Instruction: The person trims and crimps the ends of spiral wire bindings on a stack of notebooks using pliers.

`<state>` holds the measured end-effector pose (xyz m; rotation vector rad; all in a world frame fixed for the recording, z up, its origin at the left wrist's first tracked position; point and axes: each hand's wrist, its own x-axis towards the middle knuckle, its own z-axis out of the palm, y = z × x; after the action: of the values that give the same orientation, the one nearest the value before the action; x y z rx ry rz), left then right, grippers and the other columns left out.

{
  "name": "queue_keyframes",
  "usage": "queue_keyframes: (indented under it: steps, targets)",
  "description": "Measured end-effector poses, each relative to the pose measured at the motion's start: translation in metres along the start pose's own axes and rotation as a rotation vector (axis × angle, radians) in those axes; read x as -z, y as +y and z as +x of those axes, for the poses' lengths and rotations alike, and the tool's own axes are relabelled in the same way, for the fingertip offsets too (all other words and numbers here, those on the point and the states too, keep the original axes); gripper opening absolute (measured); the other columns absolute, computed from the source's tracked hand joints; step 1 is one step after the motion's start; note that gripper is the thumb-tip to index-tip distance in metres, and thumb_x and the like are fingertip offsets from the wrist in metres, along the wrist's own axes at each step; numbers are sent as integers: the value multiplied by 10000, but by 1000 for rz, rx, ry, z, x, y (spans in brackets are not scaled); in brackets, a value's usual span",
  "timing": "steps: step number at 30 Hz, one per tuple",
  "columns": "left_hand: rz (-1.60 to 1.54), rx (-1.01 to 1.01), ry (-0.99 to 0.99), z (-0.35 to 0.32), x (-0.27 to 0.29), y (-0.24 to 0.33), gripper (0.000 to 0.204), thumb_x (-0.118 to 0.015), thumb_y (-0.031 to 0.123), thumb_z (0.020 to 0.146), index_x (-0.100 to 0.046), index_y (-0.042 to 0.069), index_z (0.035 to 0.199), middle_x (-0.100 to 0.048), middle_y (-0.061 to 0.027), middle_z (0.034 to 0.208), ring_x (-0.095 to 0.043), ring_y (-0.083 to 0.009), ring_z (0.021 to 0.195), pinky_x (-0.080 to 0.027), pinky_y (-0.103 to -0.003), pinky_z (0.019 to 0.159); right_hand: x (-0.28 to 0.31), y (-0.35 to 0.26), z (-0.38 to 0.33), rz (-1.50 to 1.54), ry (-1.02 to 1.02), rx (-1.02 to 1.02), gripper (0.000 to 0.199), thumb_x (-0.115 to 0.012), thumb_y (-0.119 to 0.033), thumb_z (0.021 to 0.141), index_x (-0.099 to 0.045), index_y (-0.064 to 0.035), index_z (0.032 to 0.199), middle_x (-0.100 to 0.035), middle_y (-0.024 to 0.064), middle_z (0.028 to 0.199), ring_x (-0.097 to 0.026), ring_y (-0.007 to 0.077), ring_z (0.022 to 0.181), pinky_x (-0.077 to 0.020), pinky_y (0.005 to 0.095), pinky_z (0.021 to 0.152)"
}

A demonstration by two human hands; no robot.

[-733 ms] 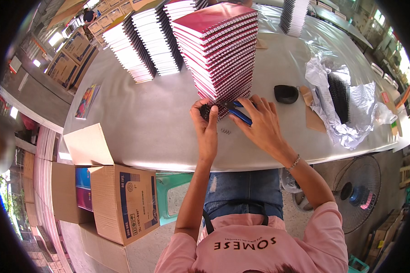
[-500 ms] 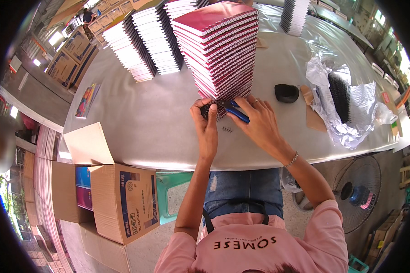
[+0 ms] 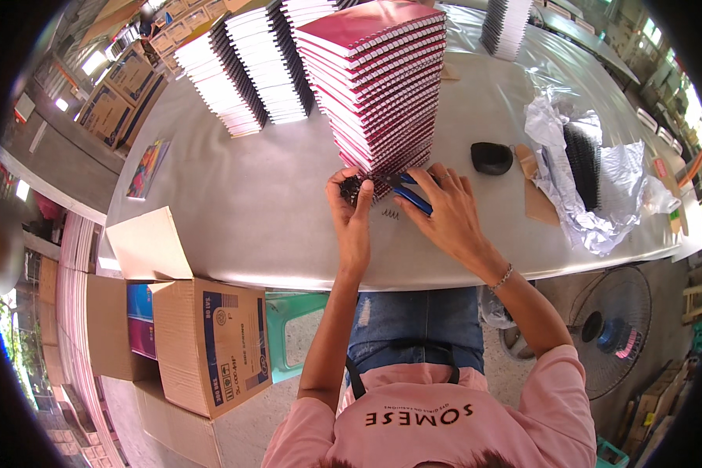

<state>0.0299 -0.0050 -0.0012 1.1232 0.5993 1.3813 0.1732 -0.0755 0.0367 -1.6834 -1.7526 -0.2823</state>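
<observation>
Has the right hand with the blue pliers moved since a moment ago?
Yes. The right hand slid slightly left, toward the red notebook stack and left hand.

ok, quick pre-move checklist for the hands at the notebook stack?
1. Left hand on the black wire coil at the stack's base: ok.
2. Right hand holding the blue-handled pliers: ok.
3. Pliers tip on the coil: cannot tell, hidden.
4. Red notebook stack straight: not ok, it leans.
5. Loose wire piece lying on the table, apart from the hands: ok.
</observation>
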Motion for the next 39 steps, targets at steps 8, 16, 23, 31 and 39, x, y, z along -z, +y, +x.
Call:
queue_keyframes:
  steps: [8,16,23,31,39]
  targets:
    - [163,-67,-32,2,6,-5,207,-556,161,1012,-516,50,1182,-541,-7,1074,-475,-87,999,-371,-254,930,-6,-3,5,3,6,13,348,-721,-317,853,-600,-107,1102,-626,119,989,-621,313,855,-472,454,757]
    - [76,22,-4,5,14,-14,236,-530,206,1031,-498,49,1205,-548,-33,1128,-516,-116,1055,-393,-288,968,-4,-2,-3,142,-77,-133,299,-690,-317,888,-592,-96,1063,-679,107,866,-667,335,721,-522,445,648]
    - [22,21,15,-2,4,-4,262,-561,179,1013,-480,67,1235,-555,-27,1131,-513,-112,1058,-399,-275,947,-3,0,-4,-13,-14,-8,386,-711,-346,857,-593,-92,1122,-619,127,993,-589,305,855,-442,443,750]
    - [92,17,-22,-4,4,0,221,-582,137,995,-506,68,1191,-558,-10,1069,-490,-81,980,-388,-245,880,-9,-1,-1,3,-18,-10,318,-705,-328,865,-596,-107,1066,-637,120,942,-627,313,819,-477,447,722]
    - [131,48,12,-4,6,-1,193,-581,173,1003,-524,64,1152,-536,12,1007,-465,-71,932,-379,-242,861,-14,-3,-4,92,-79,-83,257,-673,-327,904,-584,-96,972,-660,106,761,-674,343,654,-538,444,557]
